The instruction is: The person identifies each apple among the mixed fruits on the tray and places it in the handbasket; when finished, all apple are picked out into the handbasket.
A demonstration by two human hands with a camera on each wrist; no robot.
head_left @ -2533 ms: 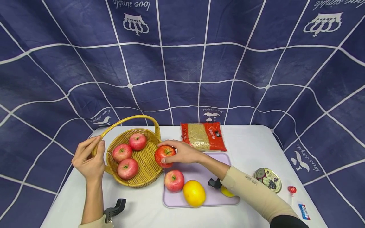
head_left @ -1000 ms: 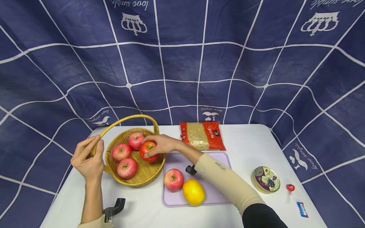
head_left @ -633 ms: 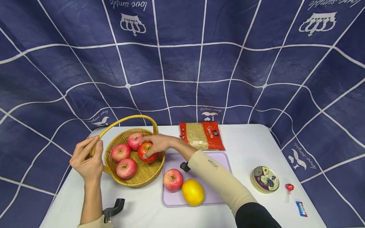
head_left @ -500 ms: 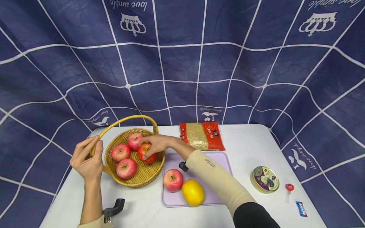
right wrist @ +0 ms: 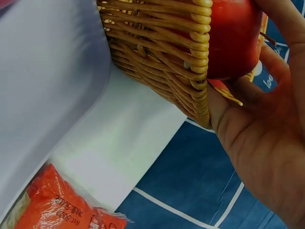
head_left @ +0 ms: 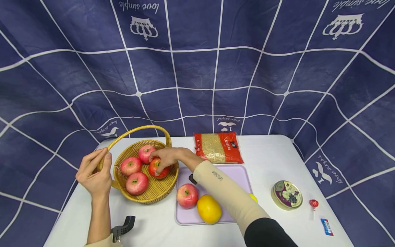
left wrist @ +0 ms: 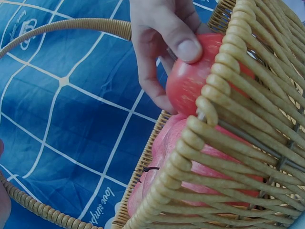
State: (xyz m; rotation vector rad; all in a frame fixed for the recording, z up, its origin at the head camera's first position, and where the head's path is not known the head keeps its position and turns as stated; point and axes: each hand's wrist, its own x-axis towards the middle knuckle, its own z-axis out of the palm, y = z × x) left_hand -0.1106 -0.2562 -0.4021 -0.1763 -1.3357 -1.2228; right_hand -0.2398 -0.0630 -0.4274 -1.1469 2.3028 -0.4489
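My left hand (head_left: 95,171) grips the arched handle (head_left: 140,128) of a yellow wicker basket (head_left: 160,190). Inside lie three pinkish apples, among them a front apple (head_left: 137,183). At the basket's right side my right hand (head_left: 168,156) holds a deeper red apple (head_left: 154,168), thumb on the near side and fingers on the far side. That red apple (left wrist: 188,83) shows just inside the woven rim in the left wrist view, above the pink ones. In the right wrist view the palm and fingers wrap round the red apple (right wrist: 233,40) beside the basket wall (right wrist: 162,52).
Right of the basket a lilac tray (head_left: 243,173) bears a pink apple (head_left: 187,196), a yellow-orange fruit (head_left: 209,209) and a mostly hidden yellow thing (head_left: 253,197). Behind it lies a red bag (head_left: 218,147). Farther right are a round tin (head_left: 287,195), a lollipop (head_left: 313,203) and a small packet (head_left: 326,227).
My right hand has carried the red apple leftward from over the tray's edge into the basket, where it has lowered slightly. The left hand keeps its grip on the handle.
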